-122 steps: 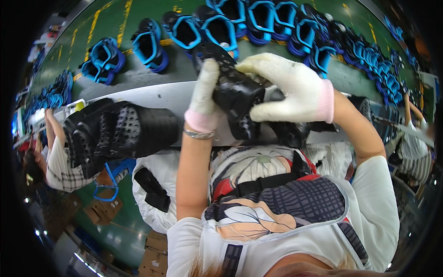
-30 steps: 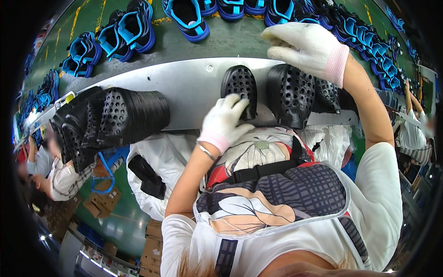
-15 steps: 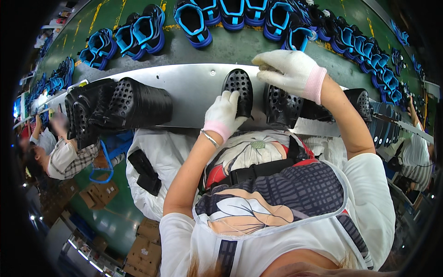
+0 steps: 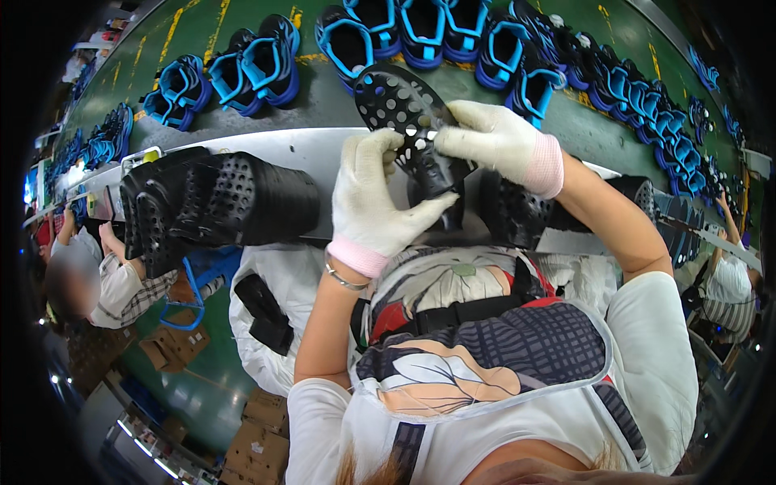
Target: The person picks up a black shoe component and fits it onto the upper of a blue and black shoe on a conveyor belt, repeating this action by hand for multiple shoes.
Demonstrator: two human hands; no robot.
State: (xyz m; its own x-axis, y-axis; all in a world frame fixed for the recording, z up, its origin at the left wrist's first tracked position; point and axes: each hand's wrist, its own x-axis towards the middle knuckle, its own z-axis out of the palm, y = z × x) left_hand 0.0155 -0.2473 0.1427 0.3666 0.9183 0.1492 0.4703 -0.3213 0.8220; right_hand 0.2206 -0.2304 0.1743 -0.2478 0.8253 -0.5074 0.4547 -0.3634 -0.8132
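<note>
A black, sole-shaped plastic shoe insert (image 4: 392, 101) with round holes is lifted at a slant over the metal bench, its toe end pointing away from me. Light shows through several of the holes. My left hand (image 4: 372, 202), in a white glove with a pink cuff, holds it from the left, fingers curled at its edge and thumb by the narrow heel end. On the other side, my gloved right hand (image 4: 501, 145) pinches its middle between thumb and fingers. More black inserts (image 4: 513, 210) lie right of the heel end, partly under my right arm.
A nested stack of black inserts (image 4: 267, 198) lies on the bench (image 4: 311, 149) at left. Beyond the bench stand rows of black and blue shoes (image 4: 424, 32). Flat dark soles (image 4: 679, 214) sit at far right. Cardboard boxes (image 4: 255, 436) are on the floor; co-workers are at both sides.
The insert has risen from the bench and tilted, its toe end swinging away to the left. My right hand has come down onto it, and my left hand has shifted its hold.
</note>
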